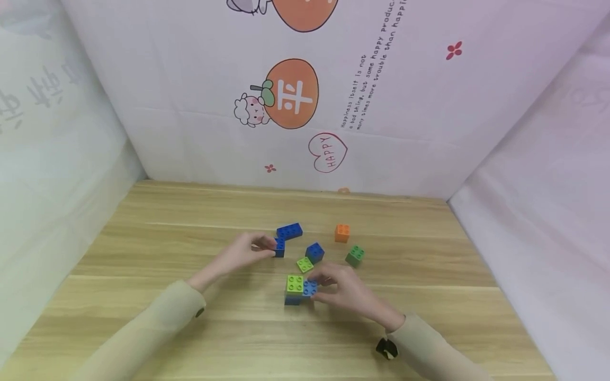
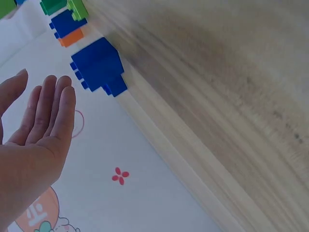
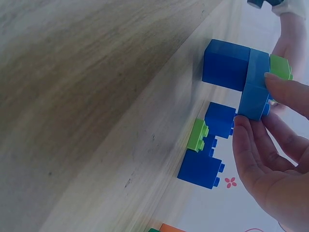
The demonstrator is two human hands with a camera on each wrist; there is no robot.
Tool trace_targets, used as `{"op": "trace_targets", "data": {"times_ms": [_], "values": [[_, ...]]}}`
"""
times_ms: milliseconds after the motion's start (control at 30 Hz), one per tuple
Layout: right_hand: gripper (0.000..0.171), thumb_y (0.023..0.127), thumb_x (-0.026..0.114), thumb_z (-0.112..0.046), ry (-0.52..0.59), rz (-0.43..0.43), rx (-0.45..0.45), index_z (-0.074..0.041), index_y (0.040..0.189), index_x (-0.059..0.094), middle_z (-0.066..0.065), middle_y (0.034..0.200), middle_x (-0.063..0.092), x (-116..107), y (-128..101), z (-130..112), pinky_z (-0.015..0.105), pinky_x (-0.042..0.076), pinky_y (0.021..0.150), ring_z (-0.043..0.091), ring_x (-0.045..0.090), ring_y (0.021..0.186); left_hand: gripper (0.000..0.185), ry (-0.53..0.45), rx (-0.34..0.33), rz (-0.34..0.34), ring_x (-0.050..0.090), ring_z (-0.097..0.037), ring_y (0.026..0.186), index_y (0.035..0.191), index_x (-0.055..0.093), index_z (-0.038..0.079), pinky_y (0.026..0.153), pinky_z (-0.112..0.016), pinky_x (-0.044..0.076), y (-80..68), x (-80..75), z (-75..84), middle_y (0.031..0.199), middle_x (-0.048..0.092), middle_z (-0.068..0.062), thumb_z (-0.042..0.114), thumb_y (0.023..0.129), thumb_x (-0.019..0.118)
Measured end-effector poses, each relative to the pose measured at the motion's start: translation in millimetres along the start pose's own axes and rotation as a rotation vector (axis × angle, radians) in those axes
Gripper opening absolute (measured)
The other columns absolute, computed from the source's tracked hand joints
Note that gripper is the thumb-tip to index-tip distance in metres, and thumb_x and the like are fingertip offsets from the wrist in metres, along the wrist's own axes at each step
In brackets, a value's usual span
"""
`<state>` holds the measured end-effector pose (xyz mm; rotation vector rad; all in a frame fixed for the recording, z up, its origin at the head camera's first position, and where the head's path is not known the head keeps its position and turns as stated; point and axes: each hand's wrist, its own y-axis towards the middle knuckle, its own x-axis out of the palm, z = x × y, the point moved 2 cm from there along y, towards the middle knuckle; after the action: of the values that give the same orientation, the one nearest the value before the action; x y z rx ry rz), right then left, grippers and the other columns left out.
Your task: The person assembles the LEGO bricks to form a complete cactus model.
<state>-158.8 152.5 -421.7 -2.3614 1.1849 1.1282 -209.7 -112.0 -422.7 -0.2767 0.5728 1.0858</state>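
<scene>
**Fingers on studded bricks at mid-table**

Fingers of the right hand (image 1: pixel 350 291) curl around a small stack of bricks (image 1: pixel 297 289) in the lower centre of the head view: a light blue brick (image 3: pixel 255 87) pinched between thumb and fingertips, a lime green brick (image 1: pixel 295 284) on top and a darker blue block (image 3: pixel 226 65) beneath. The pinch falls on the brick's flat side walls, probably because the studded top gives less purchase. The stack rests on the wooden table (image 1: pixel 143 296), so the hand steadies it rather than carries it.

The left hand (image 1: pixel 243 253), left of centre, closes its fingertips on a small dark blue brick (image 1: pixel 279 247). The left wrist view shows the fingers nearly straight and side by side, with the contact out of sight, so how firm that grip is I cannot say for sure.

Loose pieces lie just above the hands in the head view: a long blue brick (image 1: pixel 289 231), a tilted blue cube (image 1: pixel 315 252) touching a small lime brick (image 1: pixel 305 264), an orange brick (image 1: pixel 342 233) and a dark green brick (image 1: pixel 355 255), apart from one another.

All the bricks are glossy moulded plastic, boxy with rounded studs. The tabletop is pale, matt, streaked wood grain. Soft white printed sheeting (image 1: pixel 405 132) walls the scene on three sides, and beige sleeves (image 1: pixel 157 323) cover both forearms.
</scene>
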Motion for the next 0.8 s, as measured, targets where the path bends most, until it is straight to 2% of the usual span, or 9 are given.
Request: {"op": "trace_targets", "data": {"times_ms": [433, 567, 800], "values": [[0.033, 0.082, 0.079, -0.013, 0.009, -0.010, 0.024, -0.011, 0.113, 0.069, 0.003, 0.113, 0.072, 0.7, -0.2, 1.5, 0.026, 0.061, 0.086, 0.014, 0.069, 0.098, 0.025, 0.008, -0.064, 0.080, 0.067, -0.025, 0.101, 0.115, 0.067, -0.001, 0.093, -0.041, 0.058, 39.2, -18.8, -18.0, 0.109, 0.073, -0.013, 0.013, 0.094, 0.067], [0.033, 0.081, 0.080, -0.014, 0.006, -0.009, 0.025, -0.012, 0.113, 0.069, 0.002, 0.113, 0.072, 1.4, 0.0, 1.9, 0.025, 0.061, 0.085, 0.013, 0.069, 0.098, 0.027, 0.030, -0.098, 0.081, 0.067, -0.027, 0.103, 0.117, 0.066, -0.002, 0.095, -0.042, 0.057, 49.6, -21.4, -26.3, 0.111, 0.072, -0.015, 0.014, 0.094, 0.066], [0.033, 0.081, 0.080, -0.014, 0.007, -0.003, 0.021, -0.011, 0.113, 0.069, 0.003, 0.113, 0.072, 1.3, -0.1, 1.6, 0.027, 0.061, 0.085, 0.013, 0.069, 0.098, 0.029, 0.041, -0.114, 0.064, 0.067, -0.028, 0.105, 0.118, 0.065, -0.002, 0.098, -0.044, 0.056, 64.0, -21.2, -41.0, 0.113, 0.071, -0.017, 0.012, 0.093, 0.067]]}}
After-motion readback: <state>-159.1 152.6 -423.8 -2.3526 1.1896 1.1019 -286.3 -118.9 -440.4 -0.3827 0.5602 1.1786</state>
